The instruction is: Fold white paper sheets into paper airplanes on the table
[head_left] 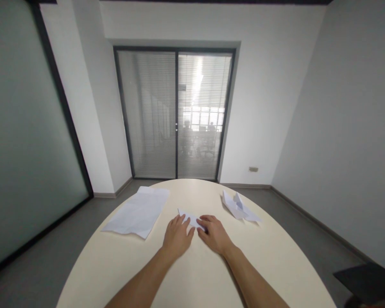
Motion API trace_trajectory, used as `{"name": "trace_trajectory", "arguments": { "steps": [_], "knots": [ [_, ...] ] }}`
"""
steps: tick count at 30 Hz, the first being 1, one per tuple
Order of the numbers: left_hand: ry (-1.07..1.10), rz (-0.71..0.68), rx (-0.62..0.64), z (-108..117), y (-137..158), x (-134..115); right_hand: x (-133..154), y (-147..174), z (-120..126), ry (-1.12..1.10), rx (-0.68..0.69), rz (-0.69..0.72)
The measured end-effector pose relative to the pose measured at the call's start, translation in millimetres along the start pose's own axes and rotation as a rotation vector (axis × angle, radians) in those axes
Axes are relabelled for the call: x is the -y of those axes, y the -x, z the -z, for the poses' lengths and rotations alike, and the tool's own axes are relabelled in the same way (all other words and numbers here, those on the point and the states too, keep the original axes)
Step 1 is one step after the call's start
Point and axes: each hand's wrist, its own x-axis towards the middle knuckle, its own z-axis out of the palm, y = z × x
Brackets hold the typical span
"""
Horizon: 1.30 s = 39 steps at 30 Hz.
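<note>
A small folded sheet of white paper (pixel 192 219) lies on the table in front of me, with a pointed corner at its left end. The fingers of my left hand (pixel 179 234) rest spread on its near left edge, the thumb stretched toward the middle. At the paper's right end, my right hand (pixel 214 233) has its fingers bent over the edge and its thumb close against it, partly hiding that end. Both hands are close together, knuckles up.
The round cream table (pixel 192 273) bears a stack of white paper sheets (pixel 137 211) at left. Folded white paper pieces (pixel 239 206) stand at right. Beyond are a glass door with blinds (pixel 176 115) and white walls. A dark flat object (pixel 368 278) is at lower right.
</note>
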Motion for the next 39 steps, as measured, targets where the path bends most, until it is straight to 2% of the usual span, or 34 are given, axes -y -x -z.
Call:
{"name": "trace_trajectory", "arguments": {
  "steps": [5, 9, 21, 29, 39],
  "knots": [
    [-0.075, 0.097, 0.07, -9, -1, 1, -3, 1, -3, -0.057, 0.015, 0.064],
    [-0.102, 0.159, 0.076, -12, -1, 3, -3, 2, -4, -0.111, 0.026, 0.106],
    [-0.078, 0.217, 0.111, -11, -3, 7, -4, 3, -2, -0.189, 0.015, 0.114],
    [-0.041, 0.2, 0.052, -9, -7, 13, 5, 3, 0, -0.185, 0.034, 0.14],
    [0.057, 0.013, 0.105, -6, -4, 11, 3, -1, -9, -0.063, 0.079, 0.115]
  ]
}}
